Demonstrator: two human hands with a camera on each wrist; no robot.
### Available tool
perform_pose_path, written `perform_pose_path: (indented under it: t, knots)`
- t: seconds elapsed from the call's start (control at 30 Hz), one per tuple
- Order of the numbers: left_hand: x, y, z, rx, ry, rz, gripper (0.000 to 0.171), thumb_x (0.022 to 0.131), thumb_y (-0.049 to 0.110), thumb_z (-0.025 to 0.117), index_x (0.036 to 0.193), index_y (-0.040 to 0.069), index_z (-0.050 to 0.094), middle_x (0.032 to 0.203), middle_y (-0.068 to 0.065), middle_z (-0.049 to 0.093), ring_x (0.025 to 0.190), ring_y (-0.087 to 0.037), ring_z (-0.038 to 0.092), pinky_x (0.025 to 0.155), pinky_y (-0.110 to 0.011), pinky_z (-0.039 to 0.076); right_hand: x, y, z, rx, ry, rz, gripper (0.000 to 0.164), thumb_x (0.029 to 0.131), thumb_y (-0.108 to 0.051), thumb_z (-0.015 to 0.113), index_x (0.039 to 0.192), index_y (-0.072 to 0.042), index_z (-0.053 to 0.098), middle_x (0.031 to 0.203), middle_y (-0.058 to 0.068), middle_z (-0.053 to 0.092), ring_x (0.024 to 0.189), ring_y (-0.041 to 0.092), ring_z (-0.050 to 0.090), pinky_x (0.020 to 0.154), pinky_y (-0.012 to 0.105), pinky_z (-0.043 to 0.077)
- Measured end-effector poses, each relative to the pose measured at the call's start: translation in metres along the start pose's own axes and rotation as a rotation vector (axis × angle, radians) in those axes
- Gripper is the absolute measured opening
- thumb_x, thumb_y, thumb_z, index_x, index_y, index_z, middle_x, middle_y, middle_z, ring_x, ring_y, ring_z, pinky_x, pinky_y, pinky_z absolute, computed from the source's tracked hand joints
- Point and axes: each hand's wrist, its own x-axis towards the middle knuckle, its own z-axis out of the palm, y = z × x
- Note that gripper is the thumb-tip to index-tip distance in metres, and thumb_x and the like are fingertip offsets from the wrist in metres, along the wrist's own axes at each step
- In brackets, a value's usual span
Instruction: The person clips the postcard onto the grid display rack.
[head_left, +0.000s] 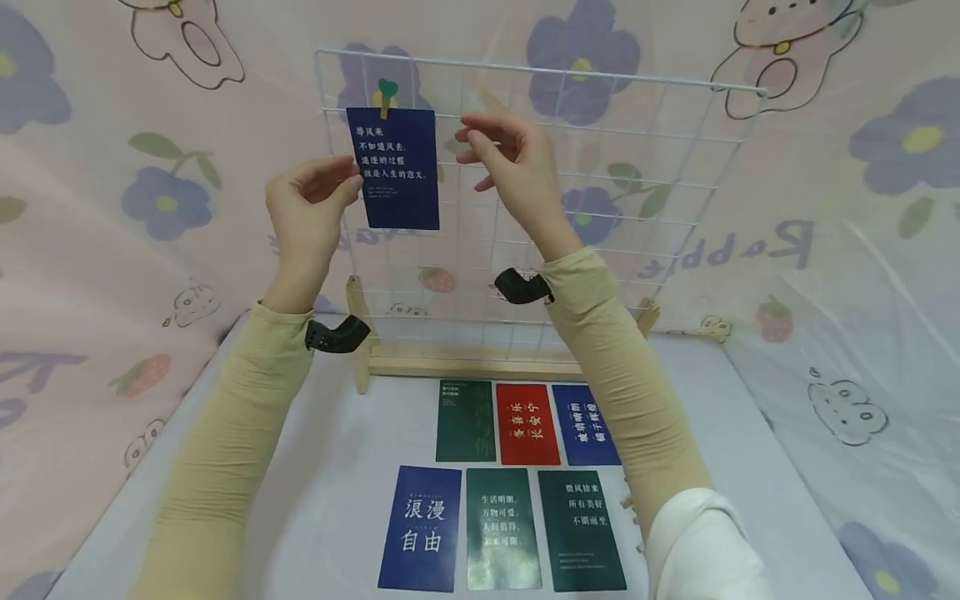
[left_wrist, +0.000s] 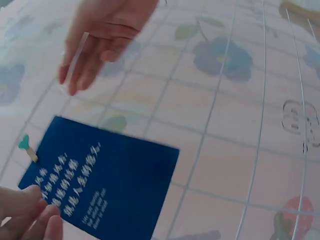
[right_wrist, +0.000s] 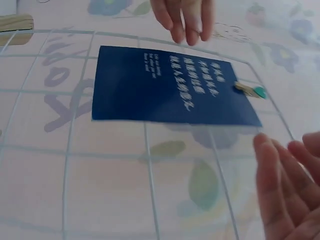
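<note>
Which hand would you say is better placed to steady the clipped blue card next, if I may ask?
Probably the left hand: it is right at the left edge of the clipped blue card, though contact is unclear, while a visible gap separates the right hand from it.

The person wears close-fitting khaki sleeves, the left sleeve and the right sleeve alike in colour, both gathered into fine crosswise wrinkles and ending at the wrist. A white outer sleeve, smooth and loose with a rounded edge, overlaps the right one near the elbow. At each cuff sits a bent, matte black wrist-camera housing, the left housing dotted with small hole-like marks, the right housing similarly angled. Left hand and right hand are ungloved.
</note>
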Motion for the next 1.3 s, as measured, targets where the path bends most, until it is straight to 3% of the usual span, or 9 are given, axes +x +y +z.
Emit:
perform_pose_path:
  t: [0.23, 0.47, 0.7, 0.93, 1.3]
  knots:
    - [-0.031, -0.002, -0.007, -0.060, -0.216, -0.118, 0.031, 0.084, 0.001, 0.073, 0.114, -0.003, 0.067, 0.106, -0.009, 0.070, 0.095, -0.016, 0.065, 0.082, -0.022, 0.052, -0.041, 0.016, -0.038, 0.099, -0.063, 0.044, 0.023, 0.099, -0.014, 0.054, 0.113, 0.000, 0.066, 0.099, 0.013, 0.070, 0.086, 0.024, 0.068, 0.059, 0.028, 0.056]
    - [-0.067, -0.032, -0.024, -0.097, -0.452, -0.324, 0.039, 0.089, 0.003, 0.067, 0.126, -0.006, 0.057, 0.112, -0.008, 0.067, 0.103, -0.018, 0.064, 0.086, -0.024, 0.052, -0.102, 0.049, -0.077, 0.011, -0.116, 0.084, 0.028, 0.102, -0.018, 0.048, 0.118, -0.001, 0.064, 0.101, 0.014, 0.069, 0.083, 0.023, 0.067, 0.061, 0.029, 0.057]
    - [-0.085, -0.057, -0.034, -0.058, -0.522, -0.412, 0.043, 0.092, 0.008, 0.065, 0.131, -0.005, 0.052, 0.123, -0.015, 0.060, 0.105, -0.017, 0.062, 0.089, -0.026, 0.051, -0.146, 0.068, -0.111, -0.033, -0.063, 0.198, 0.030, 0.102, -0.021, 0.047, 0.121, -0.003, 0.063, 0.102, 0.013, 0.069, 0.082, 0.020, 0.068, 0.061, 0.028, 0.057]
    - [-0.100, -0.080, -0.041, 0.003, -0.619, -0.561, 0.046, 0.094, 0.013, 0.063, 0.136, 0.000, 0.049, 0.134, -0.018, 0.051, 0.116, -0.024, 0.055, 0.095, -0.032, 0.048, -0.185, 0.077, -0.147, -0.086, -0.054, 0.251, 0.032, 0.103, -0.020, 0.046, 0.124, -0.001, 0.061, 0.107, 0.015, 0.068, 0.086, 0.019, 0.068, 0.063, 0.028, 0.057]
    - [-0.125, -0.124, -0.034, -0.009, -0.770, -0.624, 0.048, 0.094, 0.013, 0.062, 0.136, -0.005, 0.046, 0.132, -0.022, 0.053, 0.119, -0.033, 0.053, 0.098, -0.041, 0.046, -0.236, 0.093, -0.184, -0.215, -0.083, 0.406, 0.041, 0.103, -0.027, 0.045, 0.127, 0.004, 0.056, 0.110, 0.019, 0.067, 0.092, 0.026, 0.067, 0.071, 0.030, 0.057]
